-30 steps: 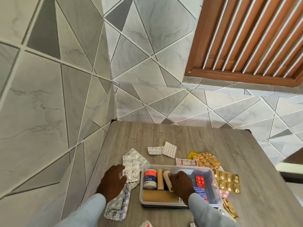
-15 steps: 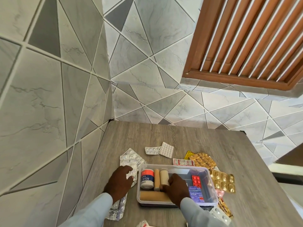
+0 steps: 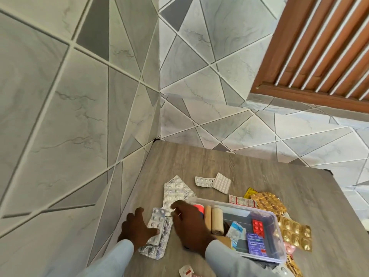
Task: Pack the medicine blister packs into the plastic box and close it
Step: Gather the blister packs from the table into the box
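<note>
A clear plastic box (image 3: 279, 232) stands open on the wooden table (image 3: 219, 160), with bandage rolls (image 3: 217, 218), a red blister pack (image 3: 257, 227) and a purple pack (image 3: 256, 243) inside. My left hand (image 3: 134, 229) lies left of the box, its thumb pressed on a silver blister strip (image 3: 157, 217) that tilts up off a crumpled silver pile (image 3: 157, 248). My right hand (image 3: 189, 226) reaches across the box's left end, fingers curled at the edge of a stack of white-silver packs (image 3: 175, 191). Motion blur hides whether it grips them.
Beyond the box lie two white pill packs (image 3: 221, 183) and a red-and-white strip (image 3: 242, 201). Gold blister packs (image 3: 295, 233) and an orange-gold pack (image 3: 268, 202) sit to its right. Tiled walls close off the table's left and far sides. The right edge is open.
My right hand has come out of the box and swung left to the silver packs. My left hand has shifted and tipped up a silver strip. The camera has turned left.
</note>
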{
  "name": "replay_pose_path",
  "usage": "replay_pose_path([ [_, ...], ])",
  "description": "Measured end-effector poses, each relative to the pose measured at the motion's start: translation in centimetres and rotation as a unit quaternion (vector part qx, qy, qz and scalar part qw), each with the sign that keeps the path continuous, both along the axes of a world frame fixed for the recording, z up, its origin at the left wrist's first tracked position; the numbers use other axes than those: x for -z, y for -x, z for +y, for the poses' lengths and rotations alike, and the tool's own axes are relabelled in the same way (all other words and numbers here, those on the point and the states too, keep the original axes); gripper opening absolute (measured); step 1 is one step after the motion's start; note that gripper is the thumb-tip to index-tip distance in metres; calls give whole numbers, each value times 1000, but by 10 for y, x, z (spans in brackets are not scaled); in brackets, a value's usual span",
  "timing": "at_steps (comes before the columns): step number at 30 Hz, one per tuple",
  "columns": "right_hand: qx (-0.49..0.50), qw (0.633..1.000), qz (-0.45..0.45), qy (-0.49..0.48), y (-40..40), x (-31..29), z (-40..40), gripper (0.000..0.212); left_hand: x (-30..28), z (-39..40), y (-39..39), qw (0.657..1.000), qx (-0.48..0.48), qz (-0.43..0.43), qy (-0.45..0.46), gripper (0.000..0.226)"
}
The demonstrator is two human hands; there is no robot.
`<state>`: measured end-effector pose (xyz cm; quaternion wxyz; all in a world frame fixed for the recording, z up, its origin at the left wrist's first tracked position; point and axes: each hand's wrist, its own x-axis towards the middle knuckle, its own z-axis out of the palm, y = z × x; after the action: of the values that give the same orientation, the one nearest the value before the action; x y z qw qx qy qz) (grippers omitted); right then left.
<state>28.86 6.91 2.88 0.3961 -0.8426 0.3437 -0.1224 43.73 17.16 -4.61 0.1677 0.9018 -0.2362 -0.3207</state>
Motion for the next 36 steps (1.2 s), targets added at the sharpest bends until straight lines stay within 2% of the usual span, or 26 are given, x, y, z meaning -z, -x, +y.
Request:
replay_pose_path([
  [3,-37,988,102,-111,-22,10,31,34,5,-2,7,1000,9,6,-10,92],
  [5,-21,974,157,-161,-31,24,43,39,5,-5,10,1000,22,3,-19,82],
  [7,27,963,168,-209,-34,33,49,41,6,-7,10,999,29,12,-17,76],
  [11,124,943,136,-277,-35,53,49,38,5,-4,11,999,27,30,-1,62],
  [13,161,934,81,-308,-35,94,41,35,3,-3,7,998,7,57,5,52],
  [16,184,922,4,-341,-42,82,41,25,-2,1,-6,991,-16,128,37,40],
  [19,176,942,-13,-287,-45,46,39,14,-14,-5,-21,975,0,188,116,21],
  [20,168,954,-17,-249,-43,37,35,8,-21,-11,-24,973,20,185,140,22],
  [22,170,968,-35,-183,-36,20,22,20,-38,-26,-21,969,69,161,174,28],
  [25,212,962,-97,-140,-8,-2,-2,21,-63,-54,4,954,128,151,224,22],
  [28,259,954,-89,-127,35,-11,-30,26,-78,-79,39,930,213,161,252,39],
  [31,267,953,-66,-125,84,-10,-53,30,-83,-109,70,916,347,93,180,54],
  [36,222,969,11,-111,131,11,-66,7,-97,-141,117,863,502,-50,36,64],
])
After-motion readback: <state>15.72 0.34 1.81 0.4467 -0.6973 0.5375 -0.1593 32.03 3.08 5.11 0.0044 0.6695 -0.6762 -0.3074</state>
